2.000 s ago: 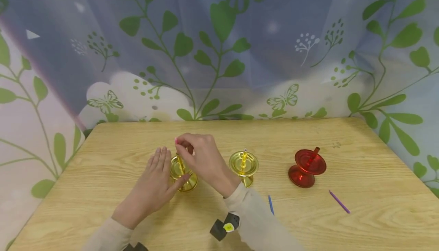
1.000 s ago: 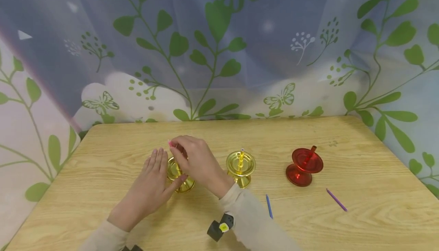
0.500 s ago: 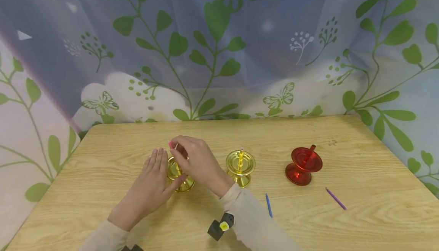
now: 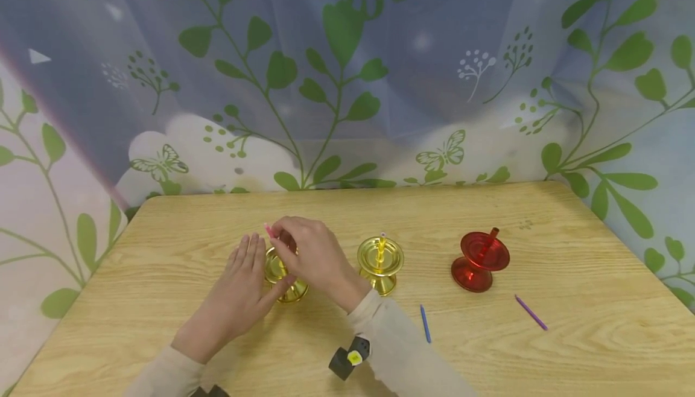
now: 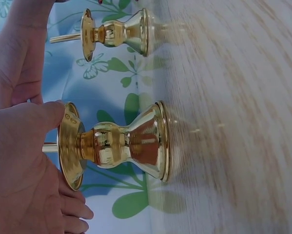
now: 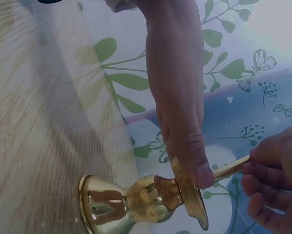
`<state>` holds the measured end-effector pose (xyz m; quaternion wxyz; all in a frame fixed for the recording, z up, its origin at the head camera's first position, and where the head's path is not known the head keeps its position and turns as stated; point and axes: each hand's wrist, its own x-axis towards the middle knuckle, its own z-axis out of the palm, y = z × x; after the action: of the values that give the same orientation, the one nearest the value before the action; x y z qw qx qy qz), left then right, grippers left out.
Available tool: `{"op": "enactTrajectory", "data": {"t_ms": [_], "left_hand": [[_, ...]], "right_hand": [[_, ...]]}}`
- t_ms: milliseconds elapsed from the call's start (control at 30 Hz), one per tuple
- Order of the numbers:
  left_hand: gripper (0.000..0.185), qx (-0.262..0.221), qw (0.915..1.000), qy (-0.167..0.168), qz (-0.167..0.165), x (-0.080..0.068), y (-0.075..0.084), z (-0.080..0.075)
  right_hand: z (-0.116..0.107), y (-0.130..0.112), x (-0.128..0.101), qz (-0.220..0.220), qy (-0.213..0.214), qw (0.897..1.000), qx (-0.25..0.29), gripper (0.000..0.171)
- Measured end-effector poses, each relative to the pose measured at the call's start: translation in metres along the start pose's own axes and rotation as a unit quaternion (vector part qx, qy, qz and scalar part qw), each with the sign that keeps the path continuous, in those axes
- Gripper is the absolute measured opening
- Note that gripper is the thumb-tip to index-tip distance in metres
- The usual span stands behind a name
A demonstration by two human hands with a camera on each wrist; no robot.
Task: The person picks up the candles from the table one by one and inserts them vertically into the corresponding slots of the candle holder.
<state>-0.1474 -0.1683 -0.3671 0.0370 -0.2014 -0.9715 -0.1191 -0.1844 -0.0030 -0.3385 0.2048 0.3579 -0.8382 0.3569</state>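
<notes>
**Operator:** On the head view, I'm steadying the gold candle holder (image 4: 286,276) with my left hand (image 4: 239,291), fingers straight and thumb against its rim, while my right hand (image 4: 312,258) is pinching a pink candle (image 4: 268,230) right above that holder. I judge I'm seating the candle on the spike; next I'm needing a straight downward push.

**Partner:** And the wrist views?

**Operator:** Left wrist: I'm seeing my thumb (image 5: 43,114) pressing the holder's dish, with a second gold holder (image 5: 114,33) standing beyond it. Right wrist: my fingertips (image 6: 263,161) are curling around the spike's tip; the candle is hidden there.

**Partner:** Surroundings?

**Operator:** Right of that holder, a red holder (image 4: 480,261), a blue candle (image 4: 425,323) and a purple candle (image 4: 531,313) are sitting on the wooden table (image 4: 570,349); a leaf-print curtain (image 4: 347,71) is hanging behind.
</notes>
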Motion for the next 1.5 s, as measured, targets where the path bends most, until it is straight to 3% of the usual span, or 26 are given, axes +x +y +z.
{"op": "enactTrajectory", "data": {"t_ms": [1033, 1500], "left_hand": [[0.090, 0.000, 0.9999, -0.016, -0.006, 0.0000, 0.0013, -0.0032], [0.086, 0.011, 0.9999, -0.005, 0.003, -0.0015, 0.0016, -0.0031]], "right_hand": [[-0.0030, -0.0013, 0.0013, 0.045, -0.052, 0.997, -0.017, 0.006], [-0.0035, -0.0022, 0.0011, 0.046, -0.066, 0.997, -0.023, 0.009]]}}
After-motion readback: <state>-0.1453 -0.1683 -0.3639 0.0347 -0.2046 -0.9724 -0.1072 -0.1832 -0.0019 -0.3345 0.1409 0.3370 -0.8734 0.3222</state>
